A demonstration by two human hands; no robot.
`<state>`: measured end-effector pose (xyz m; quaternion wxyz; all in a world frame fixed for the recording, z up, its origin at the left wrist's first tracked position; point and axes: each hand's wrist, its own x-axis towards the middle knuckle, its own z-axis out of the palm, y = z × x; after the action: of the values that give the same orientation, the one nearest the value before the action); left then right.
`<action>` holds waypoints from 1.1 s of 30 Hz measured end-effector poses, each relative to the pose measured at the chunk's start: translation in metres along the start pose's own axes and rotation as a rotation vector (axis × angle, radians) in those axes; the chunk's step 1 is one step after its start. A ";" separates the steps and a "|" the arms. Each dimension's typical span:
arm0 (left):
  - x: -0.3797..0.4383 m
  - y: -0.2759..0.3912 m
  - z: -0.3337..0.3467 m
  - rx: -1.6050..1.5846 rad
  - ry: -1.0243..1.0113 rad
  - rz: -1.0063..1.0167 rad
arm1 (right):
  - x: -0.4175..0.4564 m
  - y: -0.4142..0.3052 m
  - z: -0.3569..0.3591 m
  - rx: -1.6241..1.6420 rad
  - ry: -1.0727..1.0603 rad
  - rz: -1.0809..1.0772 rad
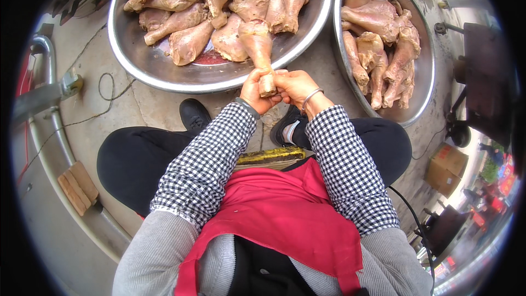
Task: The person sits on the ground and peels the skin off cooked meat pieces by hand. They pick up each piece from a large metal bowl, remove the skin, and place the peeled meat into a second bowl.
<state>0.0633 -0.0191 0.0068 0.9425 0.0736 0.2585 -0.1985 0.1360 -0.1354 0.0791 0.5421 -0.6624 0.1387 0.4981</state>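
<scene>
Both of my hands meet around the bone end of one raw poultry drumstick [255, 45], just inside and over the near rim of a large round steel basin [181, 86]. My left hand [258, 90] grips the bone end from the left, while my right hand [296, 88] closes on it from the right, wearing a metal bangle at the wrist. The meaty end points away from me, towards a heap of drumsticks [185, 20] in the basin, where some reddish liquid shows. To the right, a second steel basin [427, 86] holds more drumsticks [372, 20].
Black shoes [194, 115] stand on the concrete floor near the basins. A yellow-edged object [271, 155] lies between my legs. Left are metal tubing [61, 135], a wooden block [78, 188] and a thin cord [107, 98]. A cardboard box [446, 169] sits at the right.
</scene>
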 end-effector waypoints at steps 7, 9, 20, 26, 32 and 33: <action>0.006 -0.001 0.010 0.028 0.212 0.049 | -0.015 -0.013 0.009 -0.126 0.072 -0.083; 0.006 0.000 0.021 0.024 0.289 0.066 | -0.011 -0.013 0.005 -0.172 0.049 -0.122; 0.004 0.024 0.047 -0.275 0.049 0.124 | -0.048 -0.006 0.016 0.247 -0.011 -0.091; 0.011 0.019 0.034 -0.181 0.026 0.112 | -0.045 -0.001 0.020 0.499 -0.027 -0.042; 0.014 0.007 0.033 -0.075 0.127 0.142 | -0.038 0.009 0.024 0.718 0.083 0.056; 0.015 0.008 0.033 -0.050 0.136 0.141 | -0.037 0.009 0.026 0.692 0.114 0.060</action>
<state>0.0935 -0.0247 0.0279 0.9360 0.0815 0.3208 -0.1197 0.0986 -0.1299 0.1059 0.7110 -0.4618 0.3487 0.3997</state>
